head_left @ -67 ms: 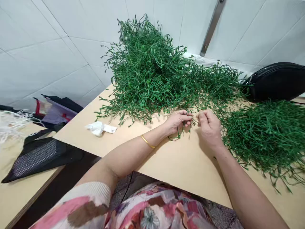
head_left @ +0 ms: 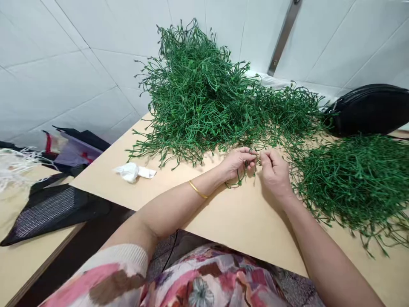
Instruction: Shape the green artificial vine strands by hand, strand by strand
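Note:
My left hand (head_left: 239, 163) is closed on thin green stems (head_left: 237, 184), whose ends hang below the fingers over the tan table (head_left: 217, 217). Close by on its right, my right hand (head_left: 275, 170) is pinched, its fingertips almost at the left fingertips; whatever it holds is too small to name. Behind both hands rises a large heap of green stems (head_left: 198, 94) with small knobbed tips. A second pile of green stems (head_left: 354, 179) lies to the right of my right hand.
A crumpled white tissue (head_left: 129, 172) lies on the table's left part. At the back right is a black bag (head_left: 370, 110). Black mesh material (head_left: 54, 211) lies on another surface at the left. A tiled wall (head_left: 64, 76) stands behind.
My right hand has moved a little left, bringing its fingertips nearer to my left hand. My left hand has hardly moved and still holds the stems.

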The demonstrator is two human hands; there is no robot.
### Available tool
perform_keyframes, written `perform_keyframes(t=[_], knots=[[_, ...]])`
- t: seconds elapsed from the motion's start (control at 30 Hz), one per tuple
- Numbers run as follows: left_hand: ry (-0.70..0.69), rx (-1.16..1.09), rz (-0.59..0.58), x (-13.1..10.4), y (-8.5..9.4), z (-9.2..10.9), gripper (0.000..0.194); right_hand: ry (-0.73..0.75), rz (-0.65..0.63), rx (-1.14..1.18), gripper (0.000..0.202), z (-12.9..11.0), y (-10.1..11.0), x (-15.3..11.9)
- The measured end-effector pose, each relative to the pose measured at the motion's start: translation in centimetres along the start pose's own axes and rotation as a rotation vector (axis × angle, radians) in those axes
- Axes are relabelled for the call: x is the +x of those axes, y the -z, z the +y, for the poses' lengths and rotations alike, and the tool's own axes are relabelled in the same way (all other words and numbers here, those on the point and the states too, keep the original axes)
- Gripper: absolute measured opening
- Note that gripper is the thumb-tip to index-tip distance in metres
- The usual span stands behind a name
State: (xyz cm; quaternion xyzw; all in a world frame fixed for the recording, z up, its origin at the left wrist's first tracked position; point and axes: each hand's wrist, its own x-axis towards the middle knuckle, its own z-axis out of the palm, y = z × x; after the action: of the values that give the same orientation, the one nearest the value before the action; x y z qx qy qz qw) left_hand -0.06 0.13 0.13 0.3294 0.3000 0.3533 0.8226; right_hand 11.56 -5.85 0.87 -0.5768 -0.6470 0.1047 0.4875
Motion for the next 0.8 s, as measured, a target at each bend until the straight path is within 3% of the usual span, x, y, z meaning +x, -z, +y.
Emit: perform_keyframes(t=[0.1,0.23,0.4,0.53,0.8], knots=[[0.0,-0.012,0.011,0.1,-0.1,0.2,0.01,0.026,-0.003,-0.047,0.021,0.4,-0.4,0.0],[-0.018,0.006,0.035,0.2,-0.4,0.1,0.013,-0.103,-0.002,0.025,0.021,1.1,-0.5,0.0],[-0.022,-0.015,0.058,0.2,-0.5,0.0,0.015,-0.282,-0.179,0.292,0.026,1.6,-0.6,0.0],[0.033,-0.026,0.039,0.5,-0.1,0.2,0.011,-0.307,-0.26,0.365,0.028,1.4,-0.7,0.1],[0.059,-0.022,-0.028,0.4,0.1,0.3,0.011,-0.292,-0.194,0.295,0.02,1.4,-0.8,0.2]])
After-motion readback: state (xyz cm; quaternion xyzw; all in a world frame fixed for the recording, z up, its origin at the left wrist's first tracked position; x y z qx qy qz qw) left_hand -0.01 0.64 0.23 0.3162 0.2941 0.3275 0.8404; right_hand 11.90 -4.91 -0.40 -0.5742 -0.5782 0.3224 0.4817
